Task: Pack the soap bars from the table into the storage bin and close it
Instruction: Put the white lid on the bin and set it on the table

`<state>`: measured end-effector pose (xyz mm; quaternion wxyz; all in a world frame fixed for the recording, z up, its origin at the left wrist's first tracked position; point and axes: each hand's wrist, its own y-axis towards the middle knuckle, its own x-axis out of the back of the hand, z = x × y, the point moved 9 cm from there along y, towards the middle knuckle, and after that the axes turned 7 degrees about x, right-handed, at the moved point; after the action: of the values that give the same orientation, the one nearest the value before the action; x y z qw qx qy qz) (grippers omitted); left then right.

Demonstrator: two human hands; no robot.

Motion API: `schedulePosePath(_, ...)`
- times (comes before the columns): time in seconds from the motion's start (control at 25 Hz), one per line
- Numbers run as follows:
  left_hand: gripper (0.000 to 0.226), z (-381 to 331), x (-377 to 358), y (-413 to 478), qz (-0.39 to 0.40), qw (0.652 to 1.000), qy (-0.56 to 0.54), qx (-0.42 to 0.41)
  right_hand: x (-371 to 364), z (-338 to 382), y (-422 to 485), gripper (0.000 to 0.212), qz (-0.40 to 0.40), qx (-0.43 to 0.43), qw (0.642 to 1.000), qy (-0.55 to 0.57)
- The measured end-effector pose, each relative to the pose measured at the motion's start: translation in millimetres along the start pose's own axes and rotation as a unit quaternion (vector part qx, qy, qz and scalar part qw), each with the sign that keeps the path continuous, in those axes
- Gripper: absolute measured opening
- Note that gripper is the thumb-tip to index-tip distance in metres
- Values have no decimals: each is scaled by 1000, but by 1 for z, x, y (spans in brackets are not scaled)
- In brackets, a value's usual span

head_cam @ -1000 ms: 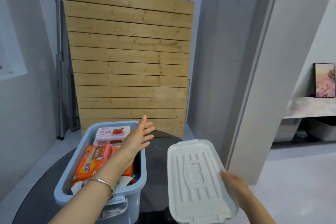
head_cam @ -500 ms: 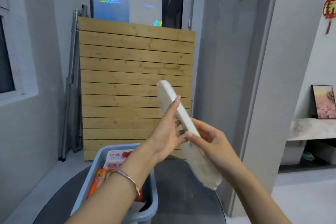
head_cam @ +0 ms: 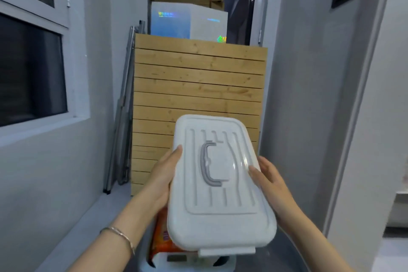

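From the head view, two hands hold a white lid [head_cam: 220, 183] up in the air. The lid's top faces the camera, and its gray handle [head_cam: 208, 164] sits in the middle of it. A small tab [head_cam: 227, 250] sticks out from the lid's near edge.

The left hand [head_cam: 164, 174] grips the lid's left edge. Its thumb lies on top and the other fingers curl under, out of sight. A thin bracelet [head_cam: 120, 235] is on that wrist. The right hand [head_cam: 269, 180] grips the right edge the same way, thumb on top and fingers wrapped round the side.

Under the lid, at its near left corner, an orange soap pack [head_cam: 163, 239] peeks out. It stands in the bin [head_cam: 187, 266], which is mostly hidden by the lid. Only a pale bit of the bin shows at the bottom. The bin sits on a dark table [head_cam: 284, 256].

Behind is a wood panel [head_cam: 198, 86] leaning by the wall.
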<state>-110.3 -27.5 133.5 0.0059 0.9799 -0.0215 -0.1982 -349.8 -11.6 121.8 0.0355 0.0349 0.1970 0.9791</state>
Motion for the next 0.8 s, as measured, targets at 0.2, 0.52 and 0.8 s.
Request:
schedulePosePath(0.2, 25, 53, 78, 12, -94, 990, 79, 64, -63, -72, -22, 34, 72, -169, 982, 46)
schedulePosePath(0.52, 38, 117, 122, 22, -89, 942, 253, 200, -78, -115, -30, 25, 49, -239, 964, -105)
schedulePosePath(0.8, 50, 131, 132, 27, -108, 940, 217, 241, -74, -127, -30, 22, 43, -235, 969, -69)
